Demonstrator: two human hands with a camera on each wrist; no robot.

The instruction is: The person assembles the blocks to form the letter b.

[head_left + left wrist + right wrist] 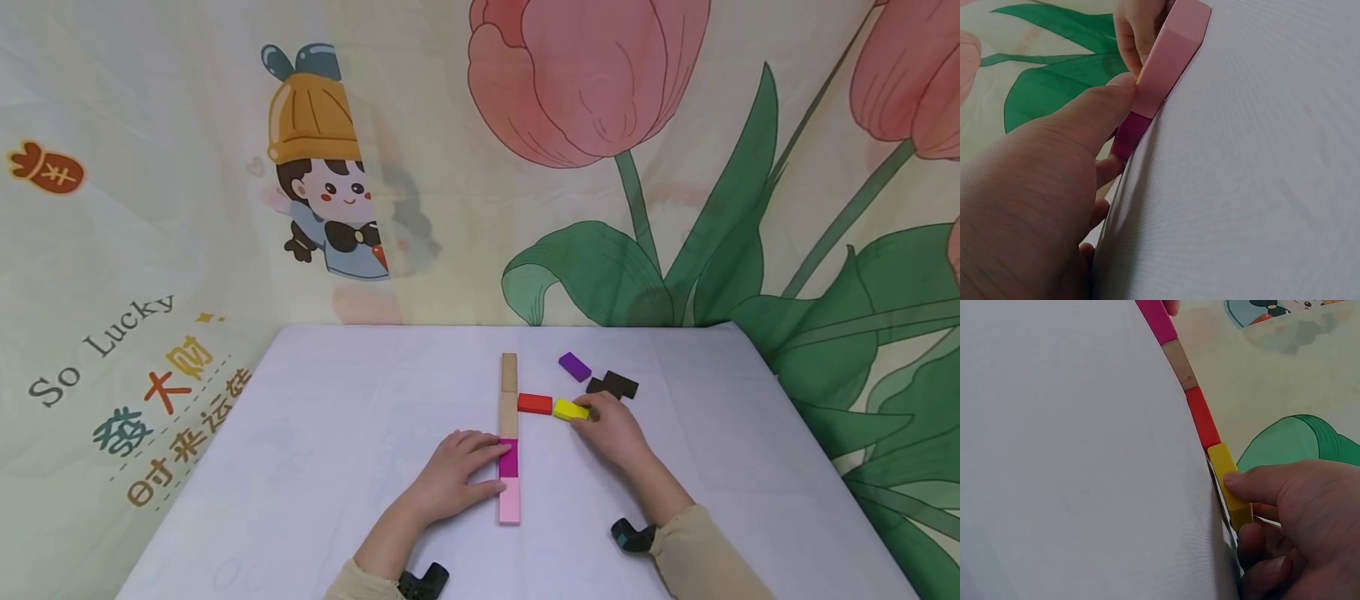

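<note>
From the head view, the left hand (457,477) presses relaxed fingers against the magenta block (508,458) in the lengthwise row on the table (337,400). The right hand (611,429) pinches the yellow block (572,409), just right of the red block (535,403). Only the right wrist view shows the thumb (1254,482) on the yellow block's face.

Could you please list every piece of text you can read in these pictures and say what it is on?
"So Lucky": on the backdrop, left of the table.
"发大财": coloured characters on the backdrop below it.
"时来运转": orange characters lower down; last one least clear.
"丰"-like mark: on the orange carrot shape.
The blocks carry no text.
</note>
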